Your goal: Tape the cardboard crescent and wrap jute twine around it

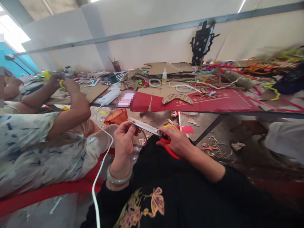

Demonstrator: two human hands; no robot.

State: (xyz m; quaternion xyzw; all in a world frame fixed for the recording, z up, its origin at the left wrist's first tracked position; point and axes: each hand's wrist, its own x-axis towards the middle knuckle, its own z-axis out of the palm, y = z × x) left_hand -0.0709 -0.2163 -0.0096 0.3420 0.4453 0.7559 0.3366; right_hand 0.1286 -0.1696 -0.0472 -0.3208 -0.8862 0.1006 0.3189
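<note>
Right hand grip closed through the red loops of the scissors; left hand pinches something small at the blade tips, too small to identify. Both held over the lap, below the bench front edge. No legible writing; red sheet print unreadable.

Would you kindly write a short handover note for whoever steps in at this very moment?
Right hand: fingers through the red handles of the scissors, blades pointing left.
Left hand: pinching something small at the blades; what it is cannot be told.
Cord: white, hanging beside the left wrist.
Table: red sheet in front, cardboard crescent, glue bottle behind.
A person sits at left, hands busy.
Done and left: cannot tell.
</note>
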